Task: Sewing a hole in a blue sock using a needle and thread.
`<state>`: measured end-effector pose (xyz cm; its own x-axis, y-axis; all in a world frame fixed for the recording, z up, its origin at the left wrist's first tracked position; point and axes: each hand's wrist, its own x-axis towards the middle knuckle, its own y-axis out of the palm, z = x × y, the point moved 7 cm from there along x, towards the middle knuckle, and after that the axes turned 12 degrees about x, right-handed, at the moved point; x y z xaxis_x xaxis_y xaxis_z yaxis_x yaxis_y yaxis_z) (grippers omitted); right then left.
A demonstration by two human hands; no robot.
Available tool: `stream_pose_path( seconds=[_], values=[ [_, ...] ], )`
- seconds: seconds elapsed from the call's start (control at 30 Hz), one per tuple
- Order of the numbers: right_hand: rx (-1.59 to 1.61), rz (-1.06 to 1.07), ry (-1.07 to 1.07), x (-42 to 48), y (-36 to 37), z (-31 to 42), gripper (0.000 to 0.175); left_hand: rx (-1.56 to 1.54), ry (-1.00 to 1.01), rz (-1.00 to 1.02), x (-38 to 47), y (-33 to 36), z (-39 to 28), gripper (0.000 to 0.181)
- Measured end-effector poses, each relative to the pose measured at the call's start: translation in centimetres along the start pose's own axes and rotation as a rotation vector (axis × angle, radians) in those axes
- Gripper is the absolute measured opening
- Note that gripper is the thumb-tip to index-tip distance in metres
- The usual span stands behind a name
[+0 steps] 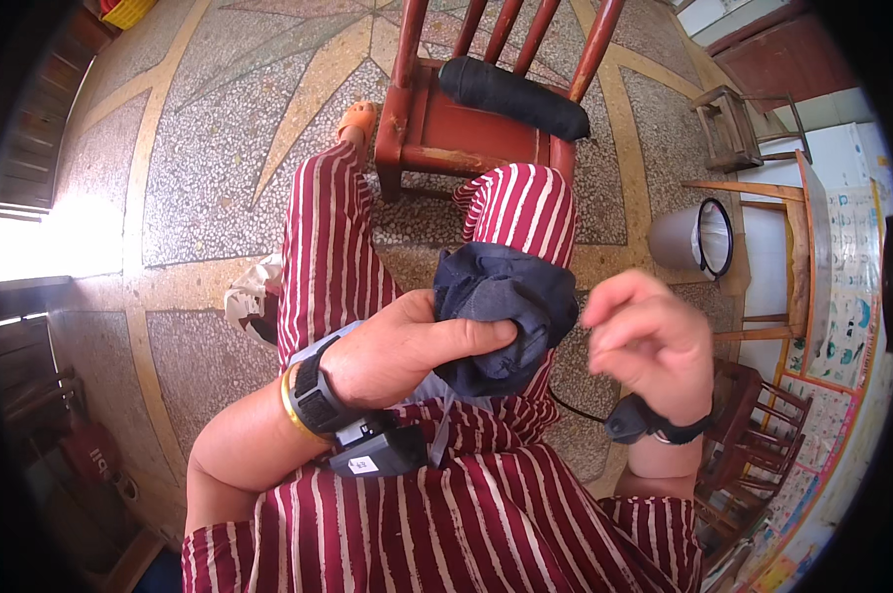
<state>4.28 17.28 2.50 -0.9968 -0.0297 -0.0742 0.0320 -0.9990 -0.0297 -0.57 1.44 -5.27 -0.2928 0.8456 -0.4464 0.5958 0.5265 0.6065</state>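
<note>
My left hand (431, 337) grips a bunched piece of dark navy cloth (483, 274), thumb pressed on top and the fingers hidden beneath it. The cloth is gathered into a rounded bundle over my raised knee, in red-and-white striped trousers. A small frayed spot shows near its lower middle. My right hand (650, 341) is raised just right of the cloth, apart from it, with fingers curled and the thumb near the index finger. It is blurred, and I cannot tell whether anything thin is between the fingertips.
In front stands a red wooden chair (476, 133) with a dark cloth-covered roll (513, 96) on its seat. A lined waste bin (672, 236) and a wooden table (809, 259) are at the right. A whitish bag (252, 293) lies beside my left leg. A black cable (576, 411) hangs near my right wrist.
</note>
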Motion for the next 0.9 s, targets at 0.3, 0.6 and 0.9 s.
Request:
stream_pose_path(
  seconds=[0.3,0.6,0.9],
  values=[
    [-0.088,0.105,-0.024,1.4,4.0,-0.4,0.011,0.032,0.076,-0.046,-0.4,-0.4,-0.6,0.030],
    [0.077,0.027,-0.009,0.9,3.6,-1.4,0.009,-0.165,0.121,-0.006,-0.1,-0.2,-0.2,0.034],
    [0.016,0.089,-0.083,1.0,3.8,-0.7,0.009,-0.256,0.032,0.081,0.2,0.0,0.0,0.042]
  ],
)
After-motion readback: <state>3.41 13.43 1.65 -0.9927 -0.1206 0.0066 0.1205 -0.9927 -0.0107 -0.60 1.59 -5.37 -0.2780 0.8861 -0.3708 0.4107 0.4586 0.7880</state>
